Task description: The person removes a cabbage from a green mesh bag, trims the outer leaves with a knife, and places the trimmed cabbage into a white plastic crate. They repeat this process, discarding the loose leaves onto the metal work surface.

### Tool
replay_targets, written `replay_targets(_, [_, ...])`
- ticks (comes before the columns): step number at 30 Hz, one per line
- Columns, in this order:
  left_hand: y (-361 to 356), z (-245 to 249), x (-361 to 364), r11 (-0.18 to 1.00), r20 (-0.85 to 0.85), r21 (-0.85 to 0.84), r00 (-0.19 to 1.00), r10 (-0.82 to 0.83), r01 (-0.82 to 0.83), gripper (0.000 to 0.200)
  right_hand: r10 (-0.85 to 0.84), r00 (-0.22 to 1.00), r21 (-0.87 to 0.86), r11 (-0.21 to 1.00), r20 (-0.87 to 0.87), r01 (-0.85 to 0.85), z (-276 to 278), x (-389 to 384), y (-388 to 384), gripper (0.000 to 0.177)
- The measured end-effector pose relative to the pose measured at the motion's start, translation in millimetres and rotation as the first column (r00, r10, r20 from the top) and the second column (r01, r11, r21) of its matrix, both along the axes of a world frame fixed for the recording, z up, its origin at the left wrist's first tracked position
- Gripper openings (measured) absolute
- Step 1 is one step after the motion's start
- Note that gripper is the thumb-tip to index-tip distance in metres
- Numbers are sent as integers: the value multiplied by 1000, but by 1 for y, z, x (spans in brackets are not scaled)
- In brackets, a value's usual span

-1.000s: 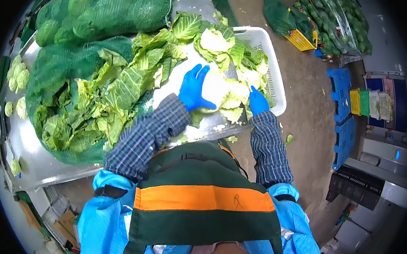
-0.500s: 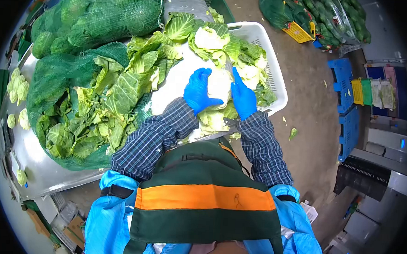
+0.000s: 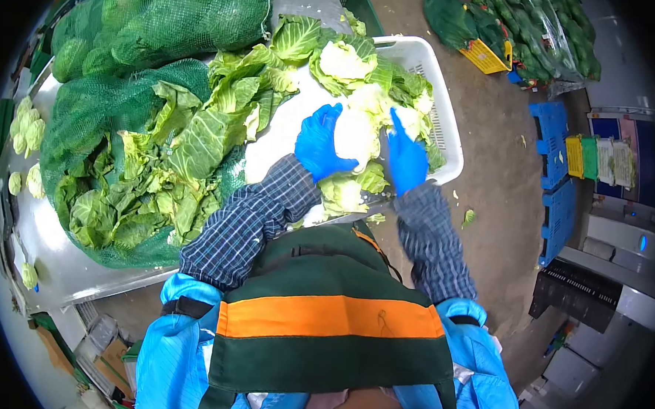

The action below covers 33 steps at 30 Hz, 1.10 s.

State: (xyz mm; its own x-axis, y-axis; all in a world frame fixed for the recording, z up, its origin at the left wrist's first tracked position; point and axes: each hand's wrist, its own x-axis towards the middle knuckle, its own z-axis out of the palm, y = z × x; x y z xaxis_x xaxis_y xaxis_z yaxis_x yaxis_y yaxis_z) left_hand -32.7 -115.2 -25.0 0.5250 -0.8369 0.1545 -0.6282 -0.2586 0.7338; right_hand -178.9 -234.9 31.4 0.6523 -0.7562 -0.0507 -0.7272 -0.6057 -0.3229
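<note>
My left hand (image 3: 318, 143), in a blue glove, curves around the left side of a pale cauliflower head (image 3: 355, 136), with its thumb below the head. My right hand (image 3: 406, 153), also gloved in blue, is slightly blurred just right of the head; its fingers are closed around what looks like a knife, mostly hidden. Trimmed green leaves (image 3: 373, 179) lie beneath and in front of the head. Beyond it sits another cauliflower (image 3: 346, 61) with leaves around it. A white basket (image 3: 455, 141) with more heads and leaves stands at the right.
Green net bags (image 3: 226, 21) of round green heads lie at the back left. An open net (image 3: 72, 128) full of loose leaves spreads over the metal table (image 3: 101, 281). Blue pallets (image 3: 556, 216) and a yellow crate (image 3: 487, 56) stand on the floor to the right.
My right hand has moved right and slightly down, away from the cauliflower. My left hand stays around the head, and the view has shifted slightly.
</note>
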Motion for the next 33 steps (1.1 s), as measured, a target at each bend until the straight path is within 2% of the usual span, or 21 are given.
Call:
replay_targets(1, [-4, 5, -2, 997, 17, 69, 1000, -17, 16, 107, 77, 983, 15, 997, 168, -81, -11, -8, 14, 47])
replay_targets(2, [-7, 9, -4, 989, 31, 141, 999, -40, 35, 109, 73, 984, 17, 997, 165, -77, -25, -14, 25, 47])
replay_targets(5, [-12, 20, -9, 985, 40, 172, 999, -1, -6, 109, 74, 964, -87, 995, 254, -53, -41, -17, 44, 48])
replay_targets(7, [-17, 20, -11, 984, 48, 177, 999, 5, -14, 109, -108, 994, 201, 974, 23, 102, -35, -12, 49, 50])
replay_targets(8, [-18, 21, -12, 983, 55, 184, 998, 14, -24, 109, -116, 993, 204, 973, 25, 108, -36, -12, 47, 50])
replay_targets(10, [-23, 22, -12, 972, 77, 233, 997, -3, -15, 109, -58, 997, 89, 995, 45, 53, -41, -9, 34, 49])
replay_targets(13, [-28, 24, -16, 958, 94, 284, 996, -3, -24, 108, -90, 995, 156, 983, -46, 96, -36, 7, 8, 45])
replay_targets(16, [-32, 20, -10, 957, 85, 289, 996, -7, -18, 108, -97, 992, 127, 986, -84, 107, -30, 15, -5, 41])
replay_targets(17, [-33, 18, -6, 959, 82, 283, 997, -12, -12, 107, -250, 962, 170, 949, -111, 266, -44, 13, -17, 39])
replay_targets(18, [-29, 17, -5, 960, 83, 280, 997, -10, -13, 107, -327, 939, 320, 905, 106, 279, -69, -3, -37, 41])
replay_targets(20, [-18, 16, 0, 977, 22, 209, 999, -47, 41, 104, -159, 987, 307, 938, -36, 162, -82, -27, -59, 42])
replay_targets(22, [-8, 4, 12, 988, -1, 149, 999, -42, 41, 103, -182, 981, 250, 948, -71, 194, -73, -31, -46, 42])
replay_targets(24, [-12, 4, 31, 959, -144, 110, 959, -245, 261, 103, -250, 968, 275, 929, -27, 247, -49, -31, -37, 43])
replay_targets(25, [-18, -10, 41, 922, -91, 40, 920, -380, 385, 106, -179, 977, 120, 979, 114, 165, -54, -30, -39, 48])
replay_targets(26, [-22, 1, 45, 920, -96, 47, 918, -384, 390, 106, -185, 977, 127, 977, 110, 171, -44, -26, -33, 48])
replay_targets(27, [-26, 27, 48, 826, 161, 208, 815, -557, 523, 107, -160, 973, 226, 967, 166, 121, -22, -14, -26, 53])
replay_targets(28, [-34, 43, 54, 715, 376, 394, 608, -699, 578, 109, -135, 963, 312, 948, 232, 58, -5, -1, -22, 58])
replay_targets(29, [-43, 46, 63, 716, 354, 365, 623, -697, 595, 110, -126, 969, 338, 940, 212, 48, 0, 4, -16, 67])
replay_targets(30, [-37, 40, 73, 826, 308, 137, 769, -560, 546, 98, -69, 934, 296, 954, 351, -41, -21, 3, -14, 68])
replay_targets(32, [-11, 28, 67, 935, 137, 168, 932, -337, 313, 82, -97, 953, 394, 919, 287, -25, -50, -2, -8, 67])
replay_targets(33, [-3, 23, 58, 940, 88, 203, 951, -298, 275, 71, -163, 940, 398, 917, 300, 32, -54, -3, -2, 66])
